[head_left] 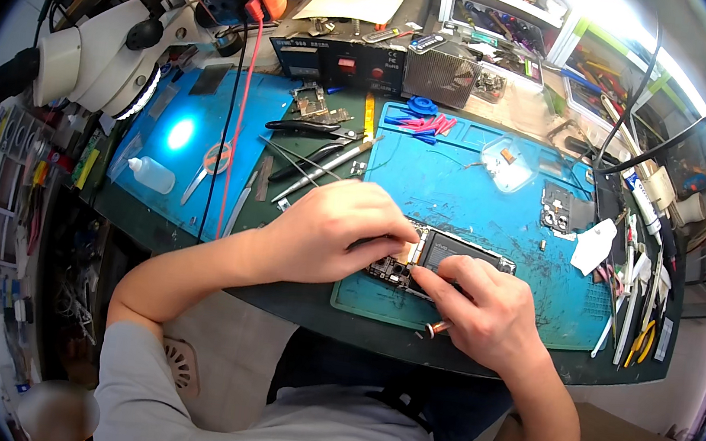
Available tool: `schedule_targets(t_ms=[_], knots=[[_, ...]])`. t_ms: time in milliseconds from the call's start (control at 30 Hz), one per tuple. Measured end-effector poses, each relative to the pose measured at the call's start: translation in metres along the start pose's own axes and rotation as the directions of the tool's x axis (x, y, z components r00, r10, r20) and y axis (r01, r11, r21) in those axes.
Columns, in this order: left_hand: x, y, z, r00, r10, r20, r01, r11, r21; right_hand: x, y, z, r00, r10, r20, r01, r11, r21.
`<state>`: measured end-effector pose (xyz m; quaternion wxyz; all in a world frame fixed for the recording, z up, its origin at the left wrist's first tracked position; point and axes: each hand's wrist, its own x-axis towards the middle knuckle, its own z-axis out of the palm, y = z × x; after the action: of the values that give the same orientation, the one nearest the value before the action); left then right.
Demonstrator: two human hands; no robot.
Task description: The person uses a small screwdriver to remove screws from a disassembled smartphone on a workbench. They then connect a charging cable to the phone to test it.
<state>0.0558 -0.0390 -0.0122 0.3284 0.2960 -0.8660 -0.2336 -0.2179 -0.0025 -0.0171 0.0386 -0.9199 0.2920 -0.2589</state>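
An opened phone [467, 249] lies on the blue work mat, its dark battery and bare circuit board [391, 268] showing. My left hand [339, 228] is over the board's left end, thumb and forefinger pinched at the board. Whatever those fingertips hold is too small to make out. My right hand [486, 310] is closed at the phone's near side, its fingertips touching the phone by the board. From under that palm sticks out the round, copper-coloured end of a slim tool [438, 328]; the rest of it is hidden by the hand.
Pliers [307, 163] and tweezers [324, 169] lie left of the blue mat [378, 306]. A clear dish [507, 164] and metal phone parts [556, 207] sit farther back. Multimeter leads [242, 121] hang at left, near a microscope [97, 61]. More hand tools [646, 289] crowd the right edge.
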Motion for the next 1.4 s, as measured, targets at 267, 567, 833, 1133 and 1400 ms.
schedule_targets(t_ms=[267,567,833,1133,1400], knots=[[0.049,0.016,-0.024,0.819,-0.305,0.486,0.363,0.931,-0.028,-0.002,0.002,0.0,1.0,0.009,0.002,-0.009,1.0,0.019],[0.06,0.014,-0.023,0.775,-0.33,0.539,0.386,0.923,0.011,-0.002,0.001,0.001,1.0,0.009,-0.005,-0.009,1.0,0.023],[0.066,0.016,-0.024,0.762,-0.322,0.562,0.369,0.929,0.032,-0.001,0.002,0.001,1.0,0.012,-0.014,-0.011,0.999,0.036],[0.069,0.019,-0.024,0.74,-0.326,0.588,0.36,0.931,0.061,0.0,0.001,0.0,1.0,-0.002,0.009,0.001,0.999,0.039],[0.064,0.021,-0.019,0.788,-0.269,0.554,0.256,0.961,0.103,-0.002,-0.002,-0.004,0.999,-0.032,0.02,0.032,0.999,0.005]])
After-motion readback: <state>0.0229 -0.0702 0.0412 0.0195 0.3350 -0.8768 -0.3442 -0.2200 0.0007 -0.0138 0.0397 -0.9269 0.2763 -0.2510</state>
